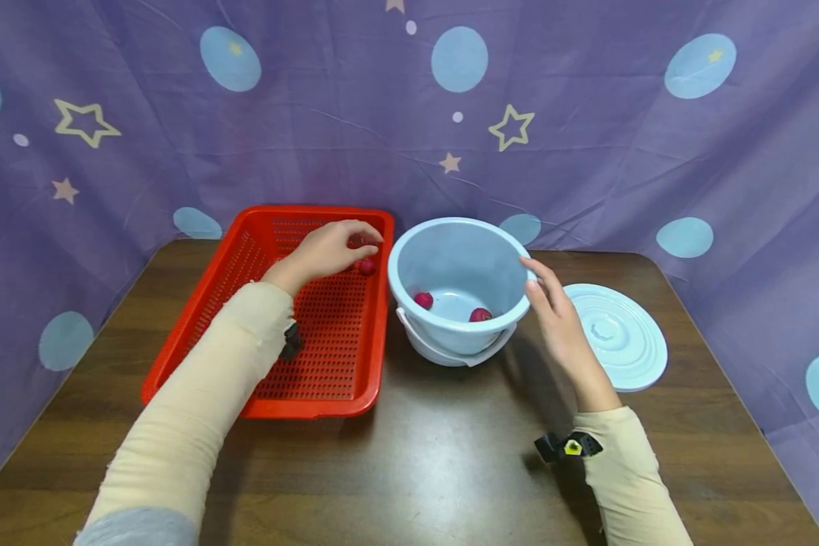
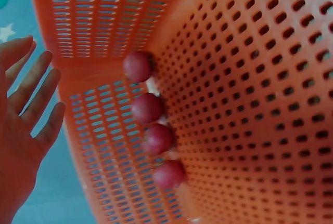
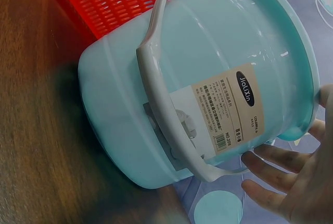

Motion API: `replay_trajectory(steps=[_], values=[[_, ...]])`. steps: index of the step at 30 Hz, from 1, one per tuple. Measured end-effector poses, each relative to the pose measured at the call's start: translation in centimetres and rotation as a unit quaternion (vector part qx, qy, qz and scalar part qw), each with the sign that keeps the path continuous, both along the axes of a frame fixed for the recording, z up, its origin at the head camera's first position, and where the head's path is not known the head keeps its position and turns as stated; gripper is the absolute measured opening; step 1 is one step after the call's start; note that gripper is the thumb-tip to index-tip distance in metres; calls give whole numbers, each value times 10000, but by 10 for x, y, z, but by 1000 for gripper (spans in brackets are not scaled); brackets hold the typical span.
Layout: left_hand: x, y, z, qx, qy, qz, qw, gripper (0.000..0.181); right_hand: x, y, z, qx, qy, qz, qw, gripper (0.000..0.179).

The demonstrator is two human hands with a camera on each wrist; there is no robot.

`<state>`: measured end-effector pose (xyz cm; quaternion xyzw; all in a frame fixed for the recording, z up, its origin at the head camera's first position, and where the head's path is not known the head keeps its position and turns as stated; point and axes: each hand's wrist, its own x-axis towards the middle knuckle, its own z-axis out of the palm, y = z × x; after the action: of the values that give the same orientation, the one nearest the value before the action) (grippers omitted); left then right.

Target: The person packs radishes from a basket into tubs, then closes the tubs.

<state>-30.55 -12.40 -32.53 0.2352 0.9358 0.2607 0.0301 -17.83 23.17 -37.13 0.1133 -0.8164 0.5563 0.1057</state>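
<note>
My left hand [image 1: 331, 246] hovers over the far right corner of a red perforated basket [image 1: 371, 379], thumb and fingers apart with nothing between them. In the left wrist view, several round, dark-red, fruit-like balls [image 2: 148, 108] lie in a row along the basket's inner side. A light-blue bucket [image 1: 450, 345] stands upright to the right of the basket, with two similar red balls [image 1: 481, 315] on its bottom. My right hand [image 1: 560, 318] holds the bucket's right rim, thumb and index finger over the edge. The other fingers [image 3: 270, 172] lie against its outside below the rim.
A round light-blue lid [image 1: 621, 337] lies on the brown wooden table [image 1: 437, 470] right of the bucket. The bucket's pale handle [image 1: 467, 358] hangs down at its front. A purple curtain [image 1: 355, 129] with stars and dots hangs close behind the table.
</note>
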Motion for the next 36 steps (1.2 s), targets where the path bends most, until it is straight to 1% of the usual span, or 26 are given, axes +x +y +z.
replay_trajectory(steps=[2, 6, 8, 15, 17, 21, 25, 27, 30, 34, 36], values=[[-4, 1, -6, 56, -99, 74, 9999, 28, 0, 0, 0, 0, 6, -1, 10000, 46], [-11, 2, -15, 57, -255, 329, 9991, 28, -1, 1, -1, 11, 7, -10, 10000, 46], [-14, 1, -19, -50, -302, 456, 9985, 28, -1, 1, -1, 20, 2, -19, 10000, 46], [-22, 3, -31, -496, -491, 688, 9952, 29, -2, 0, -1, -19, -16, -4, 10000, 46], [-23, 4, -35, -633, -584, 735, 9936, 29, -3, 0, -1, -25, -21, -8, 10000, 46], [-26, 6, -44, -880, -677, 735, 9911, 31, -3, 1, -2, -19, -5, -37, 10000, 46], [-28, 6, -51, -1029, -754, 807, 9885, 34, -2, 0, -2, -2, -7, -29, 10000, 46], [-29, 5, -54, -1074, -785, 857, 9874, 36, -2, 0, -2, 2, -19, -17, 10000, 46], [-31, 4, -59, -1184, -741, 939, 9857, 36, -2, 0, -2, 7, -31, -10, 10000, 46], [-30, 3, -60, -1273, -658, 1004, 9846, 34, -1, 0, -1, 18, -29, -16, 10000, 46], [-29, 3, -59, -1292, -628, 966, 9849, 34, -1, 0, -1, 26, -37, -22, 10000, 46]])
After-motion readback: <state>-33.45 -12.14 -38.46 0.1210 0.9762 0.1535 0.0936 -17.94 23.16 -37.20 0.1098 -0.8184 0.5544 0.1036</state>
